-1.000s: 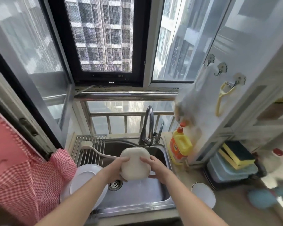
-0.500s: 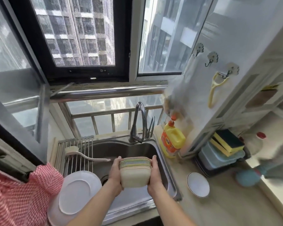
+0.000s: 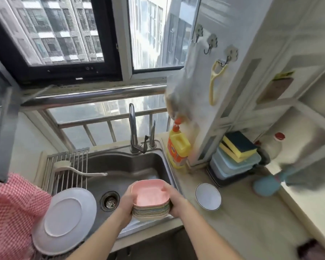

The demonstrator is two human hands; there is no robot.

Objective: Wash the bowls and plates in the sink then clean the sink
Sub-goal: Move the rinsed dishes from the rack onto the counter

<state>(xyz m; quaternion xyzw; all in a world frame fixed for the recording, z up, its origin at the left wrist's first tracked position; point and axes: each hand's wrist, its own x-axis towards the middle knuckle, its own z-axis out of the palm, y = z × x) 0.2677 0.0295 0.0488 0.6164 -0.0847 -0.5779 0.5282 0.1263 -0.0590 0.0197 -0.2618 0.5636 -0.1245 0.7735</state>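
Gripping plate stack (image 3: 150,205), both hands (lower plates' colours unclear).

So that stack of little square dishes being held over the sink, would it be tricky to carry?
Probably light: the stack of dishes looks like thin plastic. Nested closely, they likely move as one stiff block. They may be wet and slippery, which fits the left hand and right hand clamping opposite sides.

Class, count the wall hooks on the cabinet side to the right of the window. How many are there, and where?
3, in a descending row: top-left hook, middle hook, lowest hook, which holds a yellow peeler. A hanging plastic bag may hide others.
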